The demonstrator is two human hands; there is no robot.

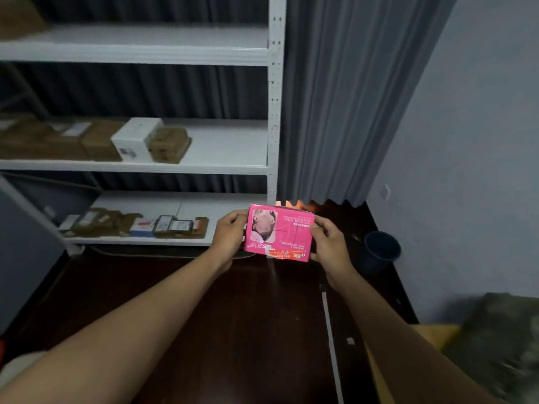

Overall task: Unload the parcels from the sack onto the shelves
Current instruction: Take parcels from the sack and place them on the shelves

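Head view, both hands gripping pink box (280,232)

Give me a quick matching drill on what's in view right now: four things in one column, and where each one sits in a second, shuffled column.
Things:
1. pink box
2. white box
3. dark bucket
4. flat parcels

Places:
A. on the floor by the right wall
B. on the middle shelf, beside a brown parcel
C. held between the left hand and the right hand
D. in a row on the bottom shelf

Pairs: 1-C, 2-B, 3-A, 4-D
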